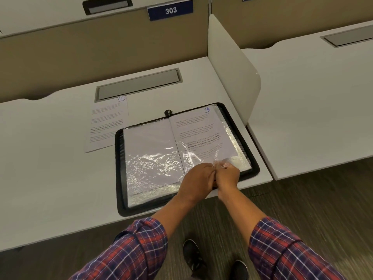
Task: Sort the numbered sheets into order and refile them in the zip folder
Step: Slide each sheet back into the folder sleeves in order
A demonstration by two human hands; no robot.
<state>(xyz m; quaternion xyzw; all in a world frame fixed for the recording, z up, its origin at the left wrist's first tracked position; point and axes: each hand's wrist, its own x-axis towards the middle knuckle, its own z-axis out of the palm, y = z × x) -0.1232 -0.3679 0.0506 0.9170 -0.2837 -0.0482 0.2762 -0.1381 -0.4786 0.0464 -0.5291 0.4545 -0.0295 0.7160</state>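
A black zip folder [254,170] lies open on the white desk, its clear plastic sleeves showing. On the right-hand page lies the sheet numbered 9 [197,130], partly inside a clear sleeve. The left-hand sleeve [150,156] shows a blank white page under crinkled plastic. My left hand [198,178] and my right hand [227,174] meet at the lower edge of the right page, both pinching the crinkled sleeve plastic there. The sheet numbered 10 [105,122] lies flat on the desk behind the folder's left side, partly tucked under it.
A grey cable hatch [139,84] is set into the desk [50,178] behind the sheets. A white divider panel [230,63] stands along the desk's right side, with another desk beyond. A sign reading 303 [170,10] hangs on the back wall. My shoes show on the carpet.
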